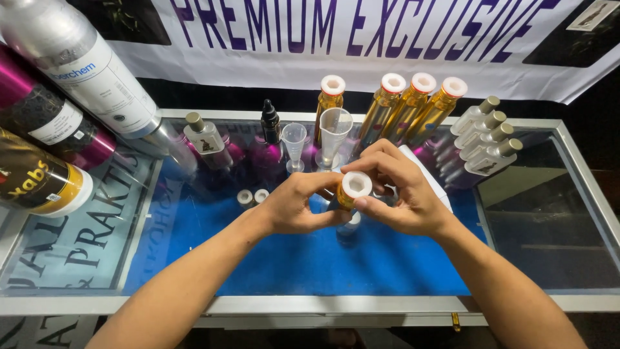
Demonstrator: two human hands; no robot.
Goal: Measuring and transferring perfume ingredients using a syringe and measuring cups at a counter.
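Above the glass table [529, 213], the left hand [294, 210] steadies the small amber bottle [347, 197] from below while the right hand [403, 194] has its fingers [363, 167] closed on its white cap [356, 184] — two grips, likely for twisting.

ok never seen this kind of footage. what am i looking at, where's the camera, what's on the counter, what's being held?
One picture, from a camera worn on a person's head, looking down at their own bare hands; no robot. Below is a glass counter with blue lining. The left hand and right hand together hold a small amber bottle, fingers on its white cap. Behind stand four taller amber bottles, two clear measuring cups, a black dropper bottle, small spray bottles, and two loose white caps. Large metal canisters lie at left.
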